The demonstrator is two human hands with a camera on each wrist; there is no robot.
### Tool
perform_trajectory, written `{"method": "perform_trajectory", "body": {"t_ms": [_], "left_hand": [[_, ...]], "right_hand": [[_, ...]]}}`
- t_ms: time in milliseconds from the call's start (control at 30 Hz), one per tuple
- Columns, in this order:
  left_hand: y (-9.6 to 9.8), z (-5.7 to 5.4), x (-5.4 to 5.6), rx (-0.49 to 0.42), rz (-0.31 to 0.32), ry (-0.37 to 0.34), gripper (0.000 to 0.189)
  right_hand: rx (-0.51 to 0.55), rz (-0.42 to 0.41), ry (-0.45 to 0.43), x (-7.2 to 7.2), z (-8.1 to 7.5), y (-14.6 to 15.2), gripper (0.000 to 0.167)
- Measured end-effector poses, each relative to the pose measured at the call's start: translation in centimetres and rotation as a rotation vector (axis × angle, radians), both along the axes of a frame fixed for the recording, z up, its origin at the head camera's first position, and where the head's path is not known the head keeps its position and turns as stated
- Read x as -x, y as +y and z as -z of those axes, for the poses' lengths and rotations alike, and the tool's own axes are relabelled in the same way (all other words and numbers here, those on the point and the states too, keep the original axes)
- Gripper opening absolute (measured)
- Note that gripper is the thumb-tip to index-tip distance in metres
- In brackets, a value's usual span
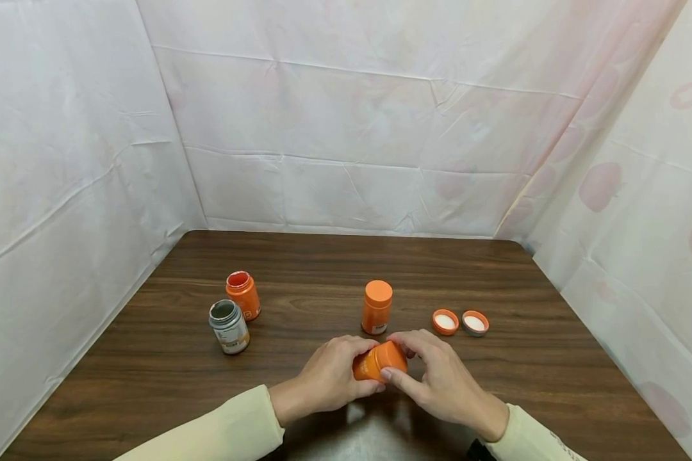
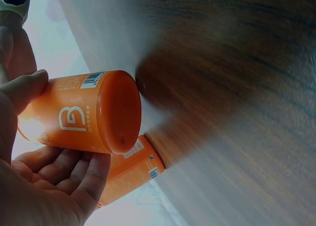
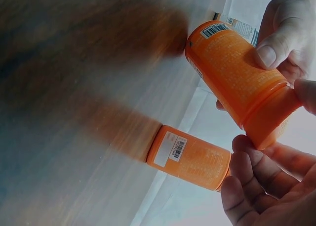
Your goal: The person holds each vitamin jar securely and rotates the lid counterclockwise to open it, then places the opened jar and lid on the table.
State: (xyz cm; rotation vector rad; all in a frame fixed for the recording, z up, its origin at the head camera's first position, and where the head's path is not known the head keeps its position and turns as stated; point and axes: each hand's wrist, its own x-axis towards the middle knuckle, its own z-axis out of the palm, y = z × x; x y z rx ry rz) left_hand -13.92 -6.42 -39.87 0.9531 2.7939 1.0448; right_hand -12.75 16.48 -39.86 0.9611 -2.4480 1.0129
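An orange bottle (image 1: 366,366) is held tilted just above the table's near part, its base toward the left. My left hand (image 1: 336,371) grips its body between thumb and fingers, as the left wrist view shows with the bottle's printed side (image 2: 74,114). Around the orange cap (image 1: 393,356), my right hand (image 1: 443,378) pinches with thumb and fingertips; the cap (image 3: 271,114) sits on the bottle in the right wrist view. Just beyond both hands stands another capped orange bottle (image 1: 377,308), upright.
On the left stand an uncapped orange bottle (image 1: 244,298) and an uncapped grey bottle (image 1: 230,330). Two caps (image 1: 444,322) lie to the right with white insides up, one of them grey-rimmed (image 1: 475,324). The dark wooden table (image 1: 305,256) is enclosed by pale sheets.
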Motion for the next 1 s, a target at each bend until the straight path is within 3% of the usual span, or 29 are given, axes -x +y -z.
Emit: {"method": "perform_trajectory", "body": {"t_ms": [667, 1000], "left_hand": [[0.04, -0.03, -0.1, -0.021, -0.005, 0.015, 0.043], [-0.14, 0.06, 0.05, -0.042, 0.001, -0.015, 0.047]], "right_hand": [[-0.017, -0.046, -0.001, 0.13, -0.27, 0.21, 0.04], [-0.058, -0.095, 0.047, 0.28, -0.51, 0.45, 0.057]]}}
